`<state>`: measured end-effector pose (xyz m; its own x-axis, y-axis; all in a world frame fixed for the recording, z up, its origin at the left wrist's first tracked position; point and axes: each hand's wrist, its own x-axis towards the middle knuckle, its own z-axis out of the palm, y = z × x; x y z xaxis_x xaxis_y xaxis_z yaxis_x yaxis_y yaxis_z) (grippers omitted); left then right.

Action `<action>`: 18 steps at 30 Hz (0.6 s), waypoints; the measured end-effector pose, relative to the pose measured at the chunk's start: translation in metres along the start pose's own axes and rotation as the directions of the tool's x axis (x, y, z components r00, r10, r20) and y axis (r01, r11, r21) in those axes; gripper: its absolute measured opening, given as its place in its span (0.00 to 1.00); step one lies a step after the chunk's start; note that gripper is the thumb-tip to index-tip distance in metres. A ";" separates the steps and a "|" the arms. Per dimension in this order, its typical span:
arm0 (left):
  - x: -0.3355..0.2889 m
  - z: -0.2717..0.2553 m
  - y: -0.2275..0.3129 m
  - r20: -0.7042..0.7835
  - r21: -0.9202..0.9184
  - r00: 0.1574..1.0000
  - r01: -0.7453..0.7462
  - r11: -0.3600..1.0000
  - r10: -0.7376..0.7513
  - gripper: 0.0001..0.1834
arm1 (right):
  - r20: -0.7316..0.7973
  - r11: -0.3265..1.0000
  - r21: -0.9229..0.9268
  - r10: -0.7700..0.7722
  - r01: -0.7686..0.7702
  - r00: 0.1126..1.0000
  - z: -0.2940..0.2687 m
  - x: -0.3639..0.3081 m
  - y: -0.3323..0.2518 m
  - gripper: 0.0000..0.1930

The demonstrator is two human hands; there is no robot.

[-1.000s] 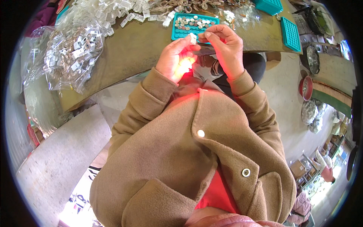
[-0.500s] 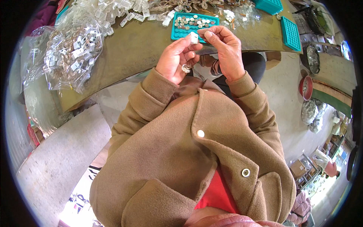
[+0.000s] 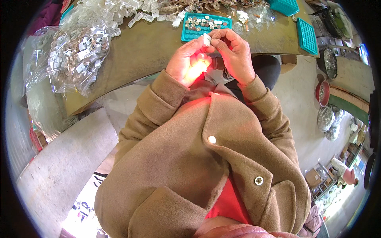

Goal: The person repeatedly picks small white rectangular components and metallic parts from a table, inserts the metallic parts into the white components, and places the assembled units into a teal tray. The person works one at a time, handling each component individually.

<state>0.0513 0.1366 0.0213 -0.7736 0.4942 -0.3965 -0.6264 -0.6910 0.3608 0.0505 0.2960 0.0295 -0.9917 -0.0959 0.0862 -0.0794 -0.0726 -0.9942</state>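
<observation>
My left hand (image 3: 188, 61) pinches a small white plastic case (image 3: 206, 40) between thumb and fingertips, just in front of the teal tray. Bright red light (image 3: 196, 70) glows in the left palm, washing out whatever lies there. My right hand (image 3: 235, 53) is closed in a pinch, its thumb and forefinger against the right side of the white case. Anything small between those right fingertips is hidden. Behind both hands, the teal tray (image 3: 189, 36) has round pockets with several silvery button-like discs (image 3: 204, 23) on it.
Left on the table (image 3: 139, 51) lies a clear bag (image 3: 79, 55) of white cases and cords. A pile of translucent cases (image 3: 119, 14) is at the back. Teal trays (image 3: 306, 36) sit at the right edge. On the floor stands a red bowl (image 3: 323, 93).
A red light has come on in my left palm, where a clear piece hung before. My right fingertips have moved left and down, against the white case.
</observation>
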 end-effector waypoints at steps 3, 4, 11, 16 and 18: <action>0.001 -0.005 -0.002 -0.020 0.135 0.997 -0.065 0.989 0.069 0.09 | 0.037 0.945 -0.303 -0.117 0.123 0.992 -0.002 -0.001 0.000 0.03; 0.001 -0.005 -0.001 -0.006 0.192 0.994 -0.102 0.976 0.105 0.09 | 0.058 0.910 -0.379 -0.156 0.166 0.986 -0.004 0.000 -0.001 0.03; 0.001 0.002 0.009 -0.062 0.367 0.980 -0.156 0.917 0.191 0.06 | 0.111 0.980 -0.192 0.071 -0.049 0.991 -0.008 0.009 -0.012 0.04; 0.000 -0.001 0.013 -0.120 0.270 0.991 -0.017 0.963 0.051 0.07 | 0.107 0.940 -0.337 0.099 -0.058 0.989 -0.014 0.013 -0.012 0.04; 0.002 -0.002 0.011 -0.097 0.260 0.994 -0.028 0.965 0.055 0.07 | 0.134 0.924 -0.379 0.003 0.048 0.991 -0.013 0.013 -0.013 0.03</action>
<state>0.0433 0.1287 0.0231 -0.7938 0.4022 -0.4562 -0.6080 -0.5435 0.5787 0.0375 0.3084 0.0424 -0.9694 -0.2282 0.0910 -0.1598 0.3047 -0.9389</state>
